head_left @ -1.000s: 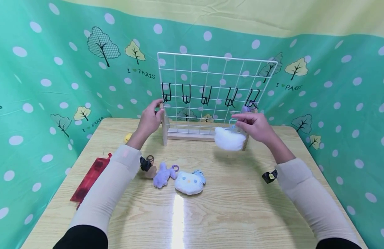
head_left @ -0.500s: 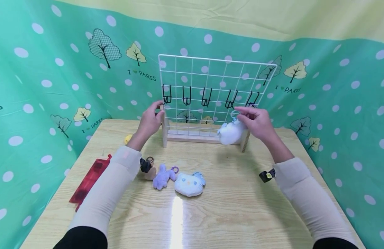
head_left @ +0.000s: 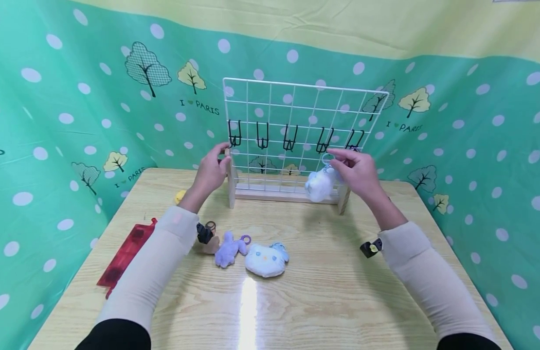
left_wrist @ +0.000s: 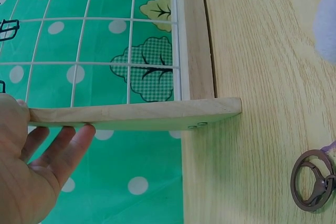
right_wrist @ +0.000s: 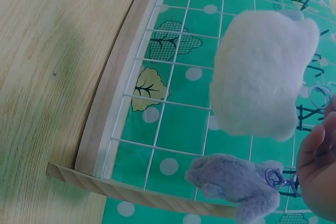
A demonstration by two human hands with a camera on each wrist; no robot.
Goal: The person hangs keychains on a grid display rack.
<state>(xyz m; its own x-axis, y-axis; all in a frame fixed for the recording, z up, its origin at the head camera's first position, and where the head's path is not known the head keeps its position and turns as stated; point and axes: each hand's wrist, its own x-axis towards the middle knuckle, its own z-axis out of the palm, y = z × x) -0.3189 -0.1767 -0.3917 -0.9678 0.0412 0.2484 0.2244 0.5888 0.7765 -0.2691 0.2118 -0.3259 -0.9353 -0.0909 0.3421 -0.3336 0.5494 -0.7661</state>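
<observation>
In the head view, my right hand (head_left: 356, 170) pinches the ring end of a white plush keychain (head_left: 319, 187) with pale blue parts. The plush dangles in front of the rack, below the black double hooks. My left hand (head_left: 212, 170) grips the left wooden post (head_left: 231, 187) of the white wire grid rack (head_left: 279, 100), with fingers behind the post in the left wrist view. Seen from the right wrist, a purple plush keychain (right_wrist: 233, 177) hangs by its ring at the right-end hook, just beside the white plush.
On the wooden table (head_left: 314, 301) lie a white plush face (head_left: 266, 260), a purple plush (head_left: 228, 250), a brownish plush (head_left: 211, 244) partly behind the left wrist strap, and a red mesh pouch (head_left: 130, 250). Something yellow (head_left: 180, 196) shows behind the left forearm. A green curtain (head_left: 103, 78) surrounds the table.
My right hand has lifted the white plush keychain and shifted slightly left, bringing its ring up near the hook second from the right. The plush has turned. My left hand stays on the post.
</observation>
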